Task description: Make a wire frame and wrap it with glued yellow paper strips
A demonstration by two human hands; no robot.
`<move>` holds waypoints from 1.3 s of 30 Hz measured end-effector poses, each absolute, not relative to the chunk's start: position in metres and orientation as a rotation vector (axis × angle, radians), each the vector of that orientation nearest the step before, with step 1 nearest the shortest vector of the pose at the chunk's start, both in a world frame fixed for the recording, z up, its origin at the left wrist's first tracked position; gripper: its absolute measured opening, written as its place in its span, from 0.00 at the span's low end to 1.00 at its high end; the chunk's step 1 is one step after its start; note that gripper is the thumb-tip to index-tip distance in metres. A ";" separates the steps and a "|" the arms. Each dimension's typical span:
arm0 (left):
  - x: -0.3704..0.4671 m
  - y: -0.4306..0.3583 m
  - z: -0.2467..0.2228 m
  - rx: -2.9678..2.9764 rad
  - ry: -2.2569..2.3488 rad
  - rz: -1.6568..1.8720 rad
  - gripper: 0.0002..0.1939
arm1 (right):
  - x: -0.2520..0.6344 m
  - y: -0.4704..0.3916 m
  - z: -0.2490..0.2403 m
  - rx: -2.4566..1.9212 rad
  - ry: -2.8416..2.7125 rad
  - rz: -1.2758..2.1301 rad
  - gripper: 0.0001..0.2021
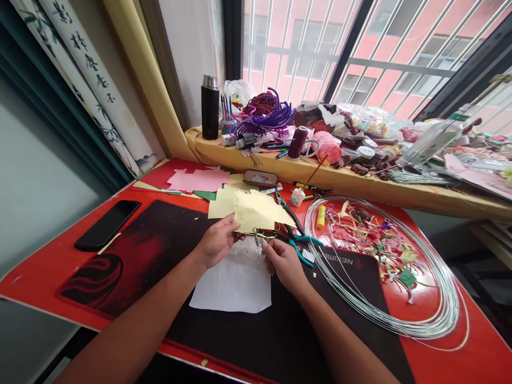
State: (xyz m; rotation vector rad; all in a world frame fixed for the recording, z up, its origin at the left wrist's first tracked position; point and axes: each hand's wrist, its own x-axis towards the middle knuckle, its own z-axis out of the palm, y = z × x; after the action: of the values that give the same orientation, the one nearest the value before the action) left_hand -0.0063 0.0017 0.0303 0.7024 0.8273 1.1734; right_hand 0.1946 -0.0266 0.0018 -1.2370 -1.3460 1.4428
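In front of me, a thin bent wire piece (257, 244) with small loops and a twisted stem is held up between my hands. My left hand (218, 242) pinches its left end, thumb beside the lower edge of a yellow paper sheet (258, 210). With fingertips pressed together, my right hand (283, 262) grips the wire from the right. Below them lies a white paper sheet (234, 282) on the dark desk mat (296, 330). Teal-handled pliers (300, 250) rest just beyond my right hand, and black-handled pliers (288, 208) lie behind those.
A large coil of silver wire (446, 309) surrounds colourful scraps (376, 234) and a yellow glue stick (321, 217) at right. A phone (108, 225) lies left. Pink paper (200, 180) and a white glue bottle (297, 197) are farther back. A black thermos (210, 109) stands on the crowded sill.
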 end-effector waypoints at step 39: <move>-0.010 0.002 0.039 0.961 0.877 1.064 0.11 | 0.195 -0.026 0.005 -1.250 -1.321 1.431 0.20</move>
State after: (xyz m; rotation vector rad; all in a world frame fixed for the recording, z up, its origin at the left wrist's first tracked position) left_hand -0.0101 0.0015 0.0392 0.9607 0.8769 1.0637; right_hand 0.1946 -0.0263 0.0051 -1.2495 -1.3211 1.4312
